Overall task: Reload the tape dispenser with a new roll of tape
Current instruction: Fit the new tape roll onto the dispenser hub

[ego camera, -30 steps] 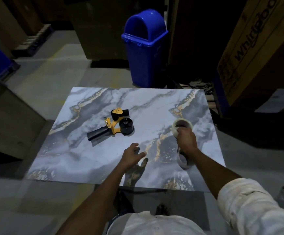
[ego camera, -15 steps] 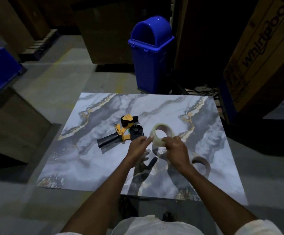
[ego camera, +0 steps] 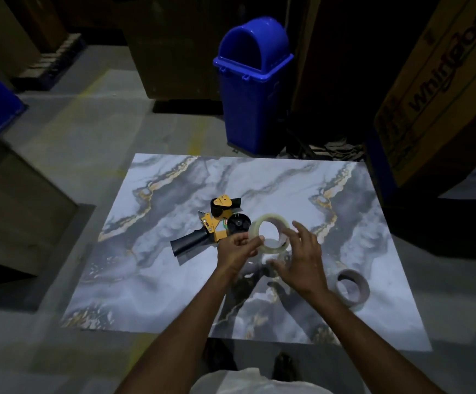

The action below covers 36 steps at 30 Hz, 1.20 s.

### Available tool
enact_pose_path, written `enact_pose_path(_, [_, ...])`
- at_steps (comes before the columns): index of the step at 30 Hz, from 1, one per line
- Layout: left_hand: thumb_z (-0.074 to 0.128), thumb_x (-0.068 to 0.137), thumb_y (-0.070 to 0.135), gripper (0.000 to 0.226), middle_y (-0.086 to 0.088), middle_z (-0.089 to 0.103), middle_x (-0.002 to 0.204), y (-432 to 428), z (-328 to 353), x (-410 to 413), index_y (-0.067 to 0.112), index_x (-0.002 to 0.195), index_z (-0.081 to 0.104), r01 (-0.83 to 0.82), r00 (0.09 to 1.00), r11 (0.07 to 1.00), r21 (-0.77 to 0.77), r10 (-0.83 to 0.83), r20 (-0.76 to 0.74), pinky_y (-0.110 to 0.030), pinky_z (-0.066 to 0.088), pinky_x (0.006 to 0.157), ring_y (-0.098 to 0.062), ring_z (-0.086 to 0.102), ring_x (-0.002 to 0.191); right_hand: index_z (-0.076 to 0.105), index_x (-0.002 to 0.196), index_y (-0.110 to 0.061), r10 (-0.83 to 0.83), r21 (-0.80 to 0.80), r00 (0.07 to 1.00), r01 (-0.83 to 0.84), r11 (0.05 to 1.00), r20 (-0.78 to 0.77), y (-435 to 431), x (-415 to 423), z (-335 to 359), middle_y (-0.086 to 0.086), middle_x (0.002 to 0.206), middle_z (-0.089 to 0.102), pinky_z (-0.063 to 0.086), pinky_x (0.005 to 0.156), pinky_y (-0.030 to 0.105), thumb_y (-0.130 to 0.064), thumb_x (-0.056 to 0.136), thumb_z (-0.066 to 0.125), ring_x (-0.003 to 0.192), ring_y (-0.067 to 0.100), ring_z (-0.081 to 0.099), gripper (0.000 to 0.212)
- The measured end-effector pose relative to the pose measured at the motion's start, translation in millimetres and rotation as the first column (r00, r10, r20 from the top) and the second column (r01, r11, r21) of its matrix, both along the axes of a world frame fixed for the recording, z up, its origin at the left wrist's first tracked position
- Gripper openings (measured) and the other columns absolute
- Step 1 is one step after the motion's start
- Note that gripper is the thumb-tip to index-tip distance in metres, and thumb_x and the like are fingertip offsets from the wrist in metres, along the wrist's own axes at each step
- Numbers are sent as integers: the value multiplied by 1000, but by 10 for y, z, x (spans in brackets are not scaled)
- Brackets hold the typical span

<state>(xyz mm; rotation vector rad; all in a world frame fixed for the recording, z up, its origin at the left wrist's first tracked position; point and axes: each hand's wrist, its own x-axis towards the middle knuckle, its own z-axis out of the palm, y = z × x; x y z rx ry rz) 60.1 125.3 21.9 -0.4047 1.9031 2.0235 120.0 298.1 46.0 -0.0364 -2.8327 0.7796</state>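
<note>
Holding a clear tape roll [ego camera: 269, 234] up over the marble-patterned table [ego camera: 151, 280], just right of the dispenser

Nearest you, your left hand [ego camera: 238, 251] pinches the roll's near-left rim between thumb and fingertips, while your right hand [ego camera: 302, 261] is spread, fingers loose, beside the roll's right edge; whether they touch it you cannot tell from here. The roll looks pale, glossy and translucent, its open core facing you. A second roll [ego camera: 353, 288], duller and greyish, lies on the table to your right, well apart: two rolls in all. One tape dispenser [ego camera: 211, 228], yellow with a black handle and black hub, lies on its side beyond your left hand. Farther off stands one blue bin [ego camera: 253, 89]
</note>
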Motion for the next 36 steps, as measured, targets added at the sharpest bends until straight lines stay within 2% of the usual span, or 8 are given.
enact_pose_path(4, [91,76,20,28,-11,78,85,-130,-4,-84,6,96,76,75,997,997,4,-75,-7,-38,61,80,-25,74,79,20,152,-30,58,-162,986,-32,986,156,-150,-169,10,6,157,28,37,109,48,-57,65,74,145,29,28,106])
enact_pose_path(12, [92,75,25,34,-12,78,89,-445,88,-273,8,101,77,213,965,975,-63,-220,-141,-28,60,69,-16,73,77,29,147,-24,-72,-131,966,107,986,250,-376,-483,-11,5,139,45,48,94,41,-61,51,74,128,26,44,112])
enact_pose_path(18, [75,83,50,30,2,66,73,-1051,-124,-592,22,74,69,-155,889,848,-507,-104,-446,-36,55,63,-15,65,70,37,139,-24,-169,-181,954,217,959,248,-448,-534,-22,1,133,49,48,92,38,-62,47,76,126,22,45,106])
enact_pose_path(22, [49,74,70,62,-8,67,79,-1495,-171,-881,12,70,68,78,954,627,-775,-272,-124,-40,50,73,-27,66,82,40,139,-23,-213,-223,936,279,934,280,-410,-504,-65,-1,137,50,49,94,37,-64,47,77,126,21,49,107])
enact_pose_path(25, [29,75,90,101,-16,71,90,-1569,-127,-1026,0,86,72,442,880,549,-709,-417,225,-42,49,78,-32,66,87,41,139,-23,-226,-259,931,302,917,286,-355,-488,-37,-1,138,51,50,96,39,-60,46,78,126,21,50,107])
enact_pose_path(29, [26,68,104,110,-13,68,122,-1515,-174,-1147,18,116,74,548,833,721,-425,-421,359,-45,51,96,-32,66,104,41,138,-23,-198,-258,936,276,926,290,-305,-466,-26,-2,138,50,48,97,37,-58,49,81,126,21,48,104])
enact_pose_path(33, [15,87,89,111,-29,74,107,-1372,-136,-1130,-2,106,75,606,744,792,-72,-533,404,-36,55,63,-34,67,71,42,136,-25,-190,-280,933,279,919,307,-276,-380,-63,-5,133,51,43,91,28,-60,48,80,122,18,50,102])
enact_pose_path(36, [32,86,88,100,-25,75,91,-1249,-96,-1049,-1,97,77,565,758,823,-54,-492,428,-35,53,58,-33,64,63,40,138,-26,-176,-287,933,270,919,313,-262,-332,-76,-4,136,50,42,92,26,-54,51,84,123,18,50,101])
